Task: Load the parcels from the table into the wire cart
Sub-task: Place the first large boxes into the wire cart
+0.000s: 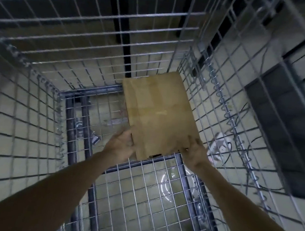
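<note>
A brown cardboard parcel (157, 114) sits deep inside the wire cart (44, 76), against its far right corner. Both my arms reach down into the cart. My left hand (120, 145) grips the parcel's near left corner. My right hand (196, 150) holds the near right corner, fingers laid on the top face. The parcel's near edge lies over the cart's mesh floor (149, 187); whether it rests fully on the floor I cannot tell.
Tall wire mesh walls enclose the cart on all sides. Through the mesh I see a pale floor, black cables (246, 114) at right, a dark block (287, 127) beyond the right wall, and a dark post (125, 42) behind the far wall.
</note>
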